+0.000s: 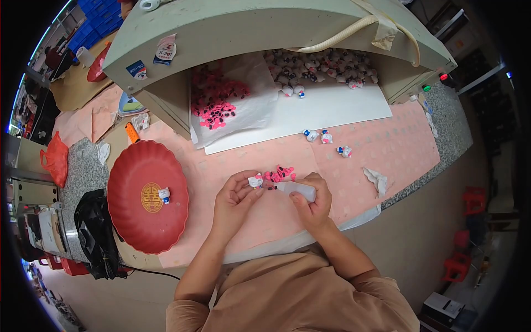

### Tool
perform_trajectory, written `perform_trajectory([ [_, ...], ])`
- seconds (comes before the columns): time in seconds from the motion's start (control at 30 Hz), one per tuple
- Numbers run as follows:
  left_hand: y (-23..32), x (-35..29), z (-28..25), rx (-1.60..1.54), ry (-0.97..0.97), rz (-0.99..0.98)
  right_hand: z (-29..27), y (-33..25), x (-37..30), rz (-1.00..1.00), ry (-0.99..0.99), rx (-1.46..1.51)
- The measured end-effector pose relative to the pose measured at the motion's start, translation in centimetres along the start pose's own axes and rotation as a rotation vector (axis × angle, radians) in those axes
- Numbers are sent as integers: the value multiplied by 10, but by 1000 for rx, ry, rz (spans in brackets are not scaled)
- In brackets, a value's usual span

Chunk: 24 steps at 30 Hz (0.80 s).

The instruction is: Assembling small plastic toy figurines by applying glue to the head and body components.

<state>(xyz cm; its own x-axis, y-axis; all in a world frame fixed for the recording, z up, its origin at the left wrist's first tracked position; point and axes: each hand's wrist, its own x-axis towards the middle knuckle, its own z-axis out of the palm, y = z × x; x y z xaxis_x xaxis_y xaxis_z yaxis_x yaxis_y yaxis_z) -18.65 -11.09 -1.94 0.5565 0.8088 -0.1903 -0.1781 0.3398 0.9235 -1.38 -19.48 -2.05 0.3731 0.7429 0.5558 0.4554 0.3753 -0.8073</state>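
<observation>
Between its fingertips my left hand (237, 195) pinches a small white cat figurine (255, 181) with a touch of pink. My right hand (316, 203) is closed around a translucent white squeeze bottle (299, 191), its nozzle pointing left toward the figurine. Whether the tip touches the figurine I cannot tell. Just beyond both hands lies a small heap of pink and black pieces (281, 174) on the pink sheet. Farther back rest several white and blue figurines (327, 136). One more figurine (164, 195) stands in the red scalloped bowl (121, 202) at the left.
A grey-green hooded cabinet (265, 27) arches over the back. Beneath it, a plastic bag (257, 99) bears many pink and black pieces, beside a pile of figurines (321, 66) on a white board (310, 122). Crumpled tissue (376, 181) lies right; a black bag (95, 235) sits left.
</observation>
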Motion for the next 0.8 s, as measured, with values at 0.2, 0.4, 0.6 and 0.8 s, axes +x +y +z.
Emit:
perform_trajectory([
  [0.2,1,-1,1,-7,33,17,-2,1,-1,21,8,-9],
  [0.4,-1,-2,1,34,48,-4,-1,-1,-2,124,-4,46],
  [0.6,19,1,-9,-152,77,-110,-22,-4,12,511,-116,222],
  [0.8,27,5,-10,-269,66,-196,-40,-17,41,184,-456,-286],
])
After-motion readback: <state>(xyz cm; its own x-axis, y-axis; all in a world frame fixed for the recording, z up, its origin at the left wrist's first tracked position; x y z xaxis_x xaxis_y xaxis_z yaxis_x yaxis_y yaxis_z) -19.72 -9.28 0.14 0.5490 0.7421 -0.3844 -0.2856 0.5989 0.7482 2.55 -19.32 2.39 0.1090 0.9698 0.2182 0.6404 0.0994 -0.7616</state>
